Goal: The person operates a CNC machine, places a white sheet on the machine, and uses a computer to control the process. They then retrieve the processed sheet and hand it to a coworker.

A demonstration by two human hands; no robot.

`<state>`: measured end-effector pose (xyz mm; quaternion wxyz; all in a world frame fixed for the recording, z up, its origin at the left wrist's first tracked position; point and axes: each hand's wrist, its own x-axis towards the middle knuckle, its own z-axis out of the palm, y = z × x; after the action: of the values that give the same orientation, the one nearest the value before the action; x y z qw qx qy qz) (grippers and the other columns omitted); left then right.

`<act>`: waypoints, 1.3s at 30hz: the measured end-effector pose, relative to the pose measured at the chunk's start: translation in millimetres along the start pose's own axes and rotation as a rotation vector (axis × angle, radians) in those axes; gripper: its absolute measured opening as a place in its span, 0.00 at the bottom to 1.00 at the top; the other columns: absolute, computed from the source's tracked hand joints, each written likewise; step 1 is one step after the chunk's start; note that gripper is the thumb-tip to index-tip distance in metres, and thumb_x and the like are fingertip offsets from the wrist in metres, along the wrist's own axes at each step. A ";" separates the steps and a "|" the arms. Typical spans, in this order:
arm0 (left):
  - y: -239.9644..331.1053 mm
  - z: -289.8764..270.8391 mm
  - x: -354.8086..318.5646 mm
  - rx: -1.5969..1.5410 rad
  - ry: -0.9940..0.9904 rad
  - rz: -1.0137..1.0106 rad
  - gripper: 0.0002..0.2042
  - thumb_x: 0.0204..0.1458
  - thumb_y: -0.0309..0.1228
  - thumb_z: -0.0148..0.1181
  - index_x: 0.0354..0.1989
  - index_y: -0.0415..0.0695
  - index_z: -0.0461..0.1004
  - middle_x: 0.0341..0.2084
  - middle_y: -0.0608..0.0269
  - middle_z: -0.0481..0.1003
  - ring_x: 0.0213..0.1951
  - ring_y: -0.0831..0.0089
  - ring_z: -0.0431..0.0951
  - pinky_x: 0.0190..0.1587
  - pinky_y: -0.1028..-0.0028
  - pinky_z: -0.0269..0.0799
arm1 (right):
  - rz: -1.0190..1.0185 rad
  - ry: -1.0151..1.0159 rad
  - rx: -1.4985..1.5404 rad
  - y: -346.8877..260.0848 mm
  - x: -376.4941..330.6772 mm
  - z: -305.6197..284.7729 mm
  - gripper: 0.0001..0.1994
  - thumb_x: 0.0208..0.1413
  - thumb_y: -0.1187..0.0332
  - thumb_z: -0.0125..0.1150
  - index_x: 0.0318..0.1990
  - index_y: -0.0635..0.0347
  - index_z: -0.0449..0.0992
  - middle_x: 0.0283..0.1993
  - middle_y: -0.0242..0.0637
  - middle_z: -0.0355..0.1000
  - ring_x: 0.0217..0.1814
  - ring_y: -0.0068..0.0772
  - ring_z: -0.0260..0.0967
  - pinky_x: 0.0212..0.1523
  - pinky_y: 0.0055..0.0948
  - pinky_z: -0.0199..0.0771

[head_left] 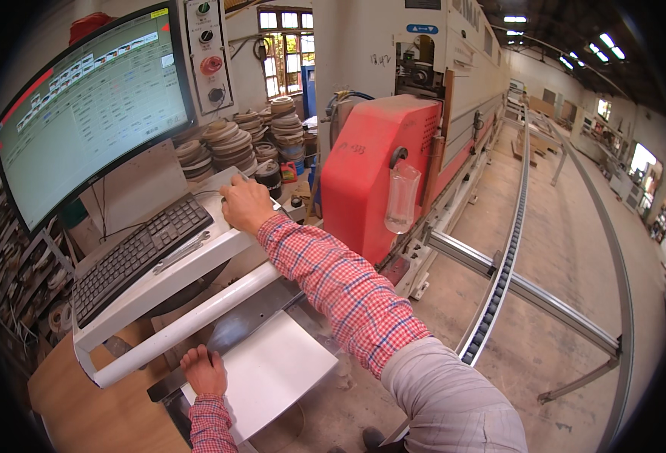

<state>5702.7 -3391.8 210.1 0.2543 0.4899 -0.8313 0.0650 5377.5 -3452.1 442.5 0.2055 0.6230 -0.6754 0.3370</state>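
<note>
My right hand [246,202] curls over what looks like a computer mouse at the far right end of the white console shelf [216,248]. The hand hides nearly all of it. Beside that hand lie a black keyboard [140,257] and a metal wrench [182,251]. Lower down, my left hand [203,370] lies with its fingers apart on the left edge of a white panel [272,374]. The panel rests below the console's white tubular rail [189,325]. Above the keyboard, a large monitor [95,113] shows a table of rows and small pictures.
A control box [209,57] with knobs and a red button stands beside the monitor. To the right is a long machine with a red cover [378,158], a plastic bottle [402,198] hanging on it. A roller rail [508,264] runs along it. Coiled edging rolls [227,143] are stacked behind.
</note>
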 end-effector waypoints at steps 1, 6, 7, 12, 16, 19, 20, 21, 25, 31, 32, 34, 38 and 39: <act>0.5 0.6 0.0 -0.002 0.006 0.003 0.12 0.54 0.37 0.58 0.36 0.41 0.68 0.35 0.50 0.68 0.44 0.52 0.68 0.55 0.53 0.61 | 0.000 0.001 -0.003 1.1 -0.1 -0.3 0.13 0.52 0.67 0.60 0.44 0.55 0.83 0.48 0.47 0.72 0.47 0.53 0.75 0.45 0.45 0.78; 0.9 2.1 -0.1 -0.001 0.013 0.012 0.12 0.54 0.37 0.58 0.37 0.41 0.67 0.35 0.50 0.67 0.45 0.52 0.67 0.55 0.53 0.61 | 0.006 0.011 -0.002 0.7 -1.9 -2.7 0.13 0.51 0.67 0.60 0.43 0.55 0.83 0.47 0.48 0.73 0.47 0.53 0.74 0.46 0.45 0.77; -0.7 1.8 -1.0 0.008 0.026 0.014 0.12 0.53 0.37 0.58 0.36 0.41 0.68 0.35 0.50 0.67 0.44 0.52 0.68 0.55 0.54 0.61 | 0.003 0.020 0.004 -0.9 -1.7 -1.2 0.13 0.51 0.67 0.59 0.43 0.55 0.83 0.47 0.48 0.73 0.47 0.53 0.75 0.46 0.45 0.78; -7.7 4.5 -1.1 -0.059 -0.022 -0.038 0.11 0.52 0.38 0.57 0.34 0.44 0.69 0.32 0.52 0.69 0.41 0.53 0.70 0.52 0.54 0.63 | 0.015 0.066 -0.050 6.9 9.2 23.5 0.11 0.51 0.67 0.58 0.39 0.53 0.84 0.41 0.48 0.75 0.46 0.54 0.76 0.43 0.51 0.77; 13.0 10.2 6.9 -0.027 0.073 0.031 0.12 0.51 0.40 0.58 0.34 0.44 0.72 0.33 0.53 0.70 0.42 0.53 0.70 0.50 0.52 0.63 | 0.048 0.053 -0.069 19.5 -4.0 -4.7 0.10 0.51 0.64 0.60 0.38 0.55 0.83 0.43 0.46 0.76 0.43 0.53 0.76 0.45 0.50 0.76; 5.3 0.9 1.4 0.007 0.047 -0.002 0.12 0.52 0.40 0.59 0.35 0.44 0.73 0.33 0.55 0.69 0.42 0.56 0.69 0.52 0.55 0.61 | 0.018 0.037 -0.039 3.8 0.2 -2.4 0.11 0.52 0.64 0.59 0.40 0.56 0.81 0.46 0.47 0.74 0.45 0.55 0.75 0.45 0.50 0.76; 4.8 -3.8 0.5 0.004 0.006 -0.025 0.13 0.52 0.41 0.60 0.36 0.44 0.73 0.34 0.55 0.69 0.43 0.57 0.69 0.53 0.56 0.60 | 0.020 0.013 -0.028 2.5 0.7 -1.1 0.11 0.52 0.64 0.59 0.41 0.56 0.81 0.47 0.48 0.73 0.46 0.56 0.75 0.46 0.51 0.76; 4.8 -4.0 0.0 0.009 0.016 -0.024 0.13 0.52 0.41 0.60 0.36 0.44 0.73 0.34 0.55 0.69 0.43 0.57 0.69 0.53 0.56 0.60 | 0.021 0.012 -0.025 3.2 0.9 -0.5 0.11 0.52 0.65 0.59 0.41 0.56 0.81 0.47 0.48 0.73 0.46 0.55 0.75 0.46 0.51 0.76; 7.0 -3.0 -0.1 0.006 0.023 -0.025 0.13 0.52 0.41 0.61 0.36 0.44 0.72 0.35 0.56 0.68 0.44 0.58 0.68 0.54 0.56 0.59 | 0.011 0.019 -0.020 6.6 0.7 0.4 0.11 0.52 0.65 0.59 0.40 0.56 0.81 0.46 0.48 0.73 0.46 0.55 0.75 0.46 0.51 0.76; 4.9 -1.2 -1.1 0.013 0.013 -0.021 0.14 0.53 0.42 0.60 0.37 0.43 0.72 0.35 0.55 0.68 0.44 0.57 0.68 0.54 0.55 0.60 | -0.001 0.019 -0.007 5.5 -0.2 1.0 0.11 0.53 0.65 0.58 0.40 0.55 0.81 0.46 0.48 0.73 0.47 0.55 0.74 0.46 0.51 0.76; 5.1 -1.0 -0.7 0.018 0.010 -0.019 0.14 0.53 0.42 0.60 0.37 0.43 0.72 0.35 0.55 0.68 0.44 0.56 0.68 0.54 0.55 0.60 | -0.003 0.018 -0.008 5.5 0.0 0.5 0.11 0.53 0.65 0.58 0.40 0.55 0.81 0.46 0.48 0.73 0.47 0.55 0.74 0.46 0.51 0.76; 4.0 -1.6 -0.8 0.011 0.004 -0.019 0.14 0.53 0.42 0.60 0.37 0.43 0.72 0.35 0.55 0.68 0.44 0.56 0.68 0.54 0.55 0.60 | -0.001 0.011 -0.006 4.8 0.2 0.1 0.11 0.53 0.65 0.58 0.41 0.55 0.81 0.46 0.48 0.73 0.47 0.55 0.74 0.46 0.50 0.76; 2.6 -2.0 -1.0 0.015 0.016 -0.010 0.14 0.52 0.42 0.60 0.37 0.43 0.72 0.34 0.55 0.68 0.43 0.55 0.68 0.53 0.54 0.60 | 0.004 -0.009 -0.017 1.9 0.1 -1.8 0.11 0.53 0.64 0.59 0.41 0.55 0.81 0.45 0.48 0.73 0.47 0.54 0.74 0.46 0.50 0.76; 2.0 -1.5 -1.4 0.002 0.026 -0.008 0.14 0.52 0.42 0.60 0.37 0.43 0.72 0.34 0.54 0.69 0.43 0.55 0.69 0.53 0.53 0.61 | -0.001 0.000 -0.014 2.0 -0.2 -0.6 0.11 0.53 0.65 0.59 0.41 0.55 0.81 0.45 0.47 0.73 0.47 0.54 0.74 0.46 0.50 0.76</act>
<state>5702.1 -3389.1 211.1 0.2649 0.4927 -0.8259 0.0711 5375.5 -3451.5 442.4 0.2100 0.6219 -0.6774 0.3322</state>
